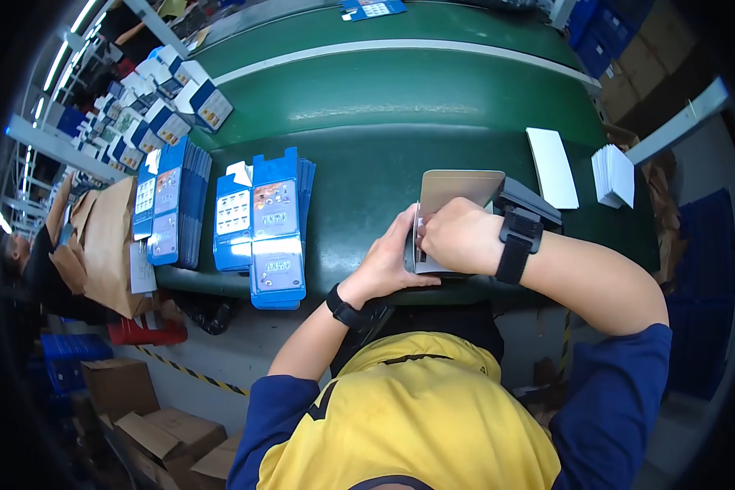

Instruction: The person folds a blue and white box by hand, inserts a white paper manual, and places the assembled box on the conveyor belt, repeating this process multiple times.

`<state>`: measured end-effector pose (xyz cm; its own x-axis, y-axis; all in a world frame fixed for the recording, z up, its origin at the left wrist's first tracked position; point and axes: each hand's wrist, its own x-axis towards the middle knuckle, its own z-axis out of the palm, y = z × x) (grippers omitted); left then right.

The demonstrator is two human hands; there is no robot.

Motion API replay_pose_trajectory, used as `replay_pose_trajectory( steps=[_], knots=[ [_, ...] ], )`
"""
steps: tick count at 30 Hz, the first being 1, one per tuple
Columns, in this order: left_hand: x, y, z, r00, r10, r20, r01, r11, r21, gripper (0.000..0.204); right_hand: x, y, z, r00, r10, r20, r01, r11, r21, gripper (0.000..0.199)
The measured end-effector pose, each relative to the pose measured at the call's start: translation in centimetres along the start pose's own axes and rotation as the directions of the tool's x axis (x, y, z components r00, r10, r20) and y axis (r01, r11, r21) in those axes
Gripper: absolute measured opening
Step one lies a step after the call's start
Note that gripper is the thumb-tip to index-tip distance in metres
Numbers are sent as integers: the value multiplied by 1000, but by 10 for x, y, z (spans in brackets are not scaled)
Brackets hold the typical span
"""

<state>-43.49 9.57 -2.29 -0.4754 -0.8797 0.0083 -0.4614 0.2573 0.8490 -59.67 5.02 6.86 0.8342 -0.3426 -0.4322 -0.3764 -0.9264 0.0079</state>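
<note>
A small box with a raised greyish-brown lid flap stands at the near edge of the green work surface. My left hand wraps round its left side, with the thumb along the wall and the fingers underneath. My right hand reaches into its opening with curled fingers. What those fingers hold, if anything, is hidden by the hand and the box wall. Just beyond my right wrist lie dark grey, flat-sided pieces, partly covered by the wrist and box.
Stacks of flat blue cartons lie to the left. Beyond them, many erected blue-and-white boxes crowd the belt. A white sheet and folded white leaflets are at right. A brown paper bag stands far left, near another person.
</note>
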Motion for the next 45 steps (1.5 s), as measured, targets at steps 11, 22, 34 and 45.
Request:
replay_pose_trajectory(
  steps=[11, 22, 34, 45],
  knots=[
    [3, 0, 5, 998, 42, -52, -40, 999, 32, 111, -37, 6, -13, 959, 131, -250, -92, 982, 163, 10],
    [-7, 16, -4, 997, 13, -81, -14, 1000, -8, 105, -49, -9, 101, 754, 588, -292, 146, 283, 948, 121],
    [-110, 6, -141, 695, -71, -716, 566, 667, 484, 85, 110, 260, 43, 428, 780, -457, 327, 338, 883, 102],
    [-104, -49, -188, 656, -382, -651, 654, 719, 237, 100, 132, 84, 48, 607, 786, -117, 255, -53, 966, 99]
  ],
)
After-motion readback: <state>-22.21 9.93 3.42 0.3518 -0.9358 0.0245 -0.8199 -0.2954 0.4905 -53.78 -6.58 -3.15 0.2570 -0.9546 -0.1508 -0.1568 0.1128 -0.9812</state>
